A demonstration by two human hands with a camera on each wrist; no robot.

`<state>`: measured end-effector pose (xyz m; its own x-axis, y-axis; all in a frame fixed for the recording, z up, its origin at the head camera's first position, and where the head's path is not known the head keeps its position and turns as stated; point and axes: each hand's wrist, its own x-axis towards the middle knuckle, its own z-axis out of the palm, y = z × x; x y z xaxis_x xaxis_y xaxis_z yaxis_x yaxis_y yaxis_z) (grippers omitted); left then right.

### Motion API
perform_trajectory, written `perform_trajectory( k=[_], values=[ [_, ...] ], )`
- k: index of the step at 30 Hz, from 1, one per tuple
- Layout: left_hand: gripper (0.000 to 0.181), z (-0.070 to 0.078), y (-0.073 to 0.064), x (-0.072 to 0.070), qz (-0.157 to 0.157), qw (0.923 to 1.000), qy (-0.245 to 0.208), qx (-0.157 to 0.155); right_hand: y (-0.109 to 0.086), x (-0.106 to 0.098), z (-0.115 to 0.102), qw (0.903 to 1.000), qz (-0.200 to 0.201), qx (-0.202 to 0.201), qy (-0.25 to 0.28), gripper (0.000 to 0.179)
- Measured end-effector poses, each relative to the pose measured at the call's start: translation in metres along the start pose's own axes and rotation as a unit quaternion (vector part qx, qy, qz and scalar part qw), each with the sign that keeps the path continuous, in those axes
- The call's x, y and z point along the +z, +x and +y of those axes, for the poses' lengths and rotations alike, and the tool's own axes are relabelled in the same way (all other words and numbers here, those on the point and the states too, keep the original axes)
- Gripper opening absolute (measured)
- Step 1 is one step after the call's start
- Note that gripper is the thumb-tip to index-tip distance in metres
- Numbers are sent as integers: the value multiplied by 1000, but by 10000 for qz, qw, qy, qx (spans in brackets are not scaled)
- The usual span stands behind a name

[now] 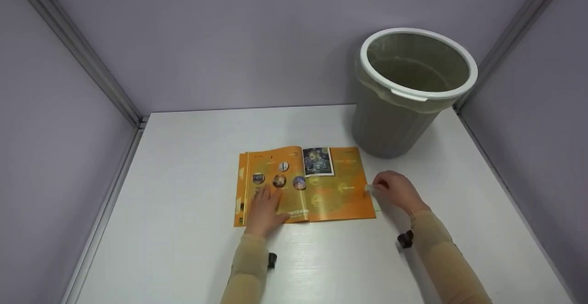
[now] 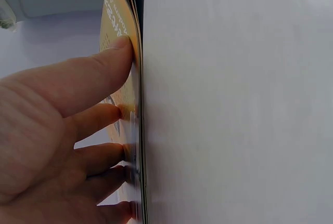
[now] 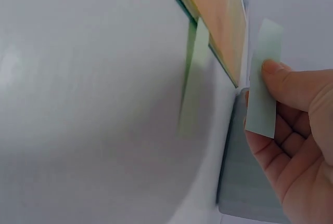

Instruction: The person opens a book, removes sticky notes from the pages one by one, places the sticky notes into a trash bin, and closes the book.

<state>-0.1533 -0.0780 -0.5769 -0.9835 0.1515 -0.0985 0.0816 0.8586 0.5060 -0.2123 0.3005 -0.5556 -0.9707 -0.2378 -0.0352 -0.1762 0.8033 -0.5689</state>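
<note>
An orange magazine (image 1: 342,203) lies spread on the white table, with round pictures on its left page and a painting print on its right page. My left hand (image 1: 264,214) rests on the left page near its lower edge, fingers spread; in the left wrist view its fingertips touch the paper. Just past the right edge of the magazine, my right hand (image 1: 398,191) pinches a pale green paper strip (image 3: 264,94) between thumb and fingers. A second pale green strip (image 3: 196,73) sticks out from the magazine's edge in the right wrist view.
A grey trash bin (image 1: 386,129) with a white rim (image 1: 409,95) and a liner bag stands at the back right of the table (image 1: 183,249), behind my right hand. Pale walls (image 1: 229,42) enclose the back and both sides.
</note>
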Motion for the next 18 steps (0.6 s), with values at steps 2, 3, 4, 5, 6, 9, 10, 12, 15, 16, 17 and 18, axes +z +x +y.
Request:
perform_trajectory(
  k=[2,3,4,5,6,9,10,12,15,16,17,18],
  values=[
    [76,0,0,0,-1,10000,31,-28,1,-5,-5,9996,163,-222,-44,7],
    [76,1,0,0,-6,10000,47,-45,2,-8,-8,9991,256,-345,-65,7],
    [77,1,0,0,-10,10000,57,-61,3,-12,-10,9982,350,-478,-92,6],
    [77,1,0,0,-11,10000,59,-75,4,-16,-13,9972,438,-591,-107,5],
    [77,2,0,0,-11,10000,53,-81,4,-20,-16,9959,533,-718,-122,5],
    [76,2,-1,-1,-11,10000,48,-66,5,-36,-24,9914,815,-1016,-113,4],
    [76,2,-1,-1,-12,10000,44,-59,5,-42,-28,9895,920,-1106,-97,4],
    [75,2,-1,-1,-10,10000,43,-30,5,-55,-34,9846,1168,-1300,-55,5],
    [75,3,-1,-2,-2,10000,32,-13,6,-75,-44,9744,1561,-1619,1,8],
    [75,2,-1,-2,-7,10000,39,-17,6,-82,-48,9706,1685,-1721,2,9],
    [75,2,0,-1,-14,10000,54,-20,6,-89,-52,9664,1811,-1825,-2,10],
    [76,2,0,-2,-31,10000,69,-40,7,-96,-56,9623,1924,-1925,-20,11]
  ],
)
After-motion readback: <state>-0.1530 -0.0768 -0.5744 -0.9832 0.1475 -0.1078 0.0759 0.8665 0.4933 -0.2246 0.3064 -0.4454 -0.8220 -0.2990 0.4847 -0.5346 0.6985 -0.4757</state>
